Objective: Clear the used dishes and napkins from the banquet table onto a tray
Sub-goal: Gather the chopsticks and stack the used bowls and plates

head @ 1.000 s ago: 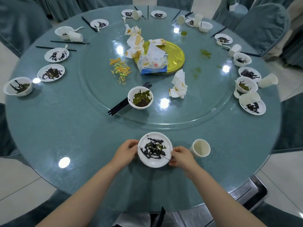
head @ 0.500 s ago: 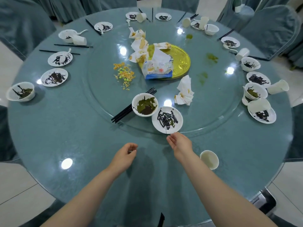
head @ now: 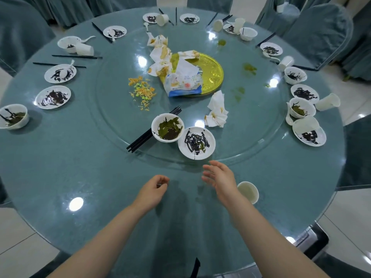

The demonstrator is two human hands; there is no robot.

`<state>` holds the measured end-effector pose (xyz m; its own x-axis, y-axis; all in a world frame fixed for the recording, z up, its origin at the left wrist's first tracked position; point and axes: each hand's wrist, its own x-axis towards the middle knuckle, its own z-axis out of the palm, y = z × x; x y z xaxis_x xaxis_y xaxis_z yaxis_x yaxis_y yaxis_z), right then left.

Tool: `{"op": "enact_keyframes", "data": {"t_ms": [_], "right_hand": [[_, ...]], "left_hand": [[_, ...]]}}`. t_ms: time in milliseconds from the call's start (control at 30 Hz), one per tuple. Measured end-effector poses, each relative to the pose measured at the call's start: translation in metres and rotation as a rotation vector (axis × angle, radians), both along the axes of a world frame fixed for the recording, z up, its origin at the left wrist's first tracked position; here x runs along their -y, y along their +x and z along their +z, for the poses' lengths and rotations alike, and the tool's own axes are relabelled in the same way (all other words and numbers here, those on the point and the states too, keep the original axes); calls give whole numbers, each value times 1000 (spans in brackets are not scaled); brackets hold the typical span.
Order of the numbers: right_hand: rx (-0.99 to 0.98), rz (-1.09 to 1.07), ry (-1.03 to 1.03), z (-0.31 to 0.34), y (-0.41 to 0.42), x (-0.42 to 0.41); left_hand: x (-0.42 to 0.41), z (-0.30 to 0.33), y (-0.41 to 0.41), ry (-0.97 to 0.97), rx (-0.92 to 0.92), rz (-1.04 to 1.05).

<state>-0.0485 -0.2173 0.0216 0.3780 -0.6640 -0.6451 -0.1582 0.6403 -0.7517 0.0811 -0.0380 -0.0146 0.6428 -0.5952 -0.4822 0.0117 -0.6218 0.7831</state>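
A white plate point(head: 196, 143) smeared with dark sauce sits on the near rim of the glass turntable point(head: 251, 127), beside a white bowl point(head: 167, 127) of green and brown leftovers. My right hand point(head: 218, 177) hovers just in front of the plate, fingers relaxed, holding nothing. My left hand point(head: 153, 190) hangs over the table with fingers loosely curled and empty. A white cup point(head: 248, 192) stands to the right of my right wrist. A gold tray point(head: 212, 74) in the middle carries a tissue pack point(head: 183, 83) and crumpled napkins point(head: 160, 55).
Black chopsticks point(head: 153, 130) lie by the bowl. A stained napkin point(head: 216, 112) and spilled food scraps point(head: 142, 93) lie on the turntable. Several dirty plates, bowls and tipped cups ring the table's edge. Covered chairs point(head: 319, 31) surround the table point(head: 80, 167).
The sauce-smeared plate went from my two hands at the table's near edge onto the turntable beside the bowl. Both hands let go and drew back slightly.
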Motion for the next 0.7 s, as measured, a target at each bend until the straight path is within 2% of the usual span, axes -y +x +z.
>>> {"op": "enact_keyframes", "data": {"t_ms": [67, 233, 300, 367, 433, 500, 567, 700], "right_hand": [[-115, 116, -204, 2, -9, 1], [-433, 542, -892, 14, -42, 10], [-635, 777, -1159, 22, -56, 17], [-890, 1049, -1299, 25, -70, 22], [-1031, 1252, -1186, 25, -82, 24], [-1057, 1340, -1000, 24, -91, 24], [-1053, 1356, -925, 26, -97, 25], [-972, 1262, -941, 27, -101, 30]], "left_hand": [[5, 1, -5, -8, -4, -15], [19, 2, -20, -9, -5, -53], [25, 1, -26, -2, -6, -64], [29, 0, -33, 0, -10, -70], [33, 0, -39, 0, -13, -78], [36, -1, -44, -3, -25, -79], [37, 0, -48, -2, -32, -85], [37, 1, -52, 0, -37, -89]]}}
